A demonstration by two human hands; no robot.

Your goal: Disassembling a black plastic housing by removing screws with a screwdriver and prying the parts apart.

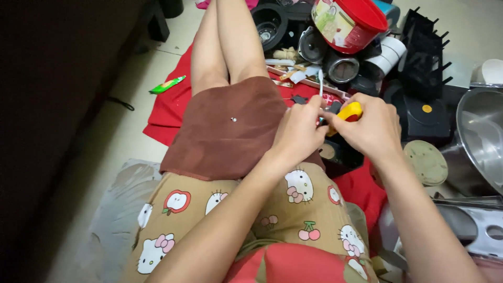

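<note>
1. A small yellow-and-red object [350,111] was seen pinched between the curled fingers [361,102] of the right hand [372,128], held just above the lap's right edge; its exact kind could not be told.
2. A thin white stick [320,84], shaped like a toothbrush handle, was gripped by the closed fingers [313,107] of the left hand [298,131] and stood upright above the knuckles, its lower end hidden.
3. The two hands were pressed close together, almost touching, with the yellow-and-red object between them.
4. A brown towel [230,131] was spread over the thighs just left of the hands, and a small silvery speck [233,119] lay on it.
5. Tan shorts printed with cartoon cats, apples and cherries [293,204] were worn below the towel, and bare legs [225,42] were stretched out ahead.
6. A red cloth [167,112] was laid on the floor under the legs, with a green tube [167,84] lying at its left edge on the pale floor.
7. Black round parts [270,23] and a red tub [348,21] tipped on its side were heaped beyond the hands.
8. A black rack [427,42] with upright prongs stood to the right of the tub.
9. A steel bowl [484,131] and a round beige disc [425,162] were placed at the far right, near the right forearm.
</note>
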